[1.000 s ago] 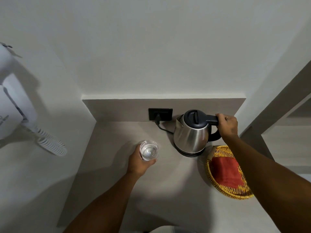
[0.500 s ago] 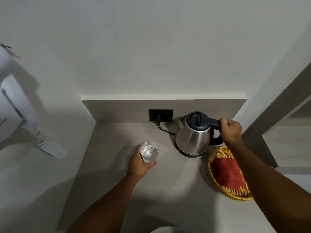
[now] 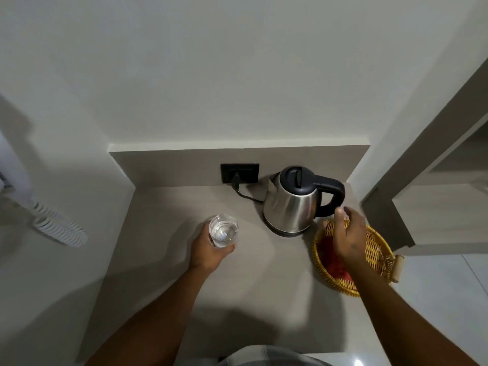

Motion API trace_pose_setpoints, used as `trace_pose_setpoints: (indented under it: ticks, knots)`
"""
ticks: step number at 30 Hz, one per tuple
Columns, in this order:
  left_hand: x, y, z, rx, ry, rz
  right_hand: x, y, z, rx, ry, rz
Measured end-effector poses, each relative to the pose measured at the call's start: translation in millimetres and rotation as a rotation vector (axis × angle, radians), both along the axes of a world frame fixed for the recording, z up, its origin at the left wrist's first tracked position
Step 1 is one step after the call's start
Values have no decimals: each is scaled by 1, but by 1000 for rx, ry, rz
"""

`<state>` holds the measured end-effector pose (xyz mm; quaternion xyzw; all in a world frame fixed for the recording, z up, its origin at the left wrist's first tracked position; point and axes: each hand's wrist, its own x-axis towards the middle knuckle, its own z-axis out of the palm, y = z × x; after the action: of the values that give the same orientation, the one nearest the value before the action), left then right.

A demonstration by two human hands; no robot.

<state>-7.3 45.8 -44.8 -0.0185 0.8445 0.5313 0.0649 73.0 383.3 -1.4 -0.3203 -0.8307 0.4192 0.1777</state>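
A steel kettle (image 3: 291, 204) with a black lid and handle stands on its base at the back right of the grey counter (image 3: 163, 260). My right hand (image 3: 348, 236) hovers just in front of the handle, over a wicker basket (image 3: 375, 249), fingers relaxed and holding nothing. My left hand (image 3: 207, 250) grips a clear glass (image 3: 223, 230) with water in it, left of the kettle.
A black wall socket (image 3: 239, 173) with the kettle's plug and cord sits behind the glass. A red cloth (image 3: 334, 260) lies in the basket. A white coiled cord (image 3: 60, 229) hangs on the left wall. A wall edge and doorway stand at the right.
My right hand has let go of the kettle handle and drawn back toward me over the basket. The glass stays in my left hand, about where it was.
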Motion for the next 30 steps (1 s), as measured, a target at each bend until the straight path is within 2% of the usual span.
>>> trace_pose_setpoints:
  ticks: [4, 7, 10, 14, 16, 21, 24, 27, 30]
  knots:
    - [2, -6, 4, -61, 94, -70, 40, -1, -31, 256, -317, 38]
    - [10, -17, 3, -200, 165, -132, 55, -1, -46, 315, -470, 111]
    - [22, -23, -3, -316, 118, -214, 57, 0, -52, 299, -535, 143]
    - [33, -27, -11, -719, 147, -333, 52, 5, -54, 315, -578, 172]
    - [37, -28, -16, -825, 150, -351, 52, 6, -55, 344, -579, 165]
    - [40, -31, -24, -883, 182, -366, 52, 6, -59, 337, -520, 121]
    - [39, -32, -26, -900, 193, -385, 50, 7, -55, 249, -467, 85]
    - [40, -33, -29, -926, 195, -386, 50, 1, -43, 59, -225, 2]
    - [40, -33, -30, -943, 215, -375, 45, -25, -22, 119, 23, 32]
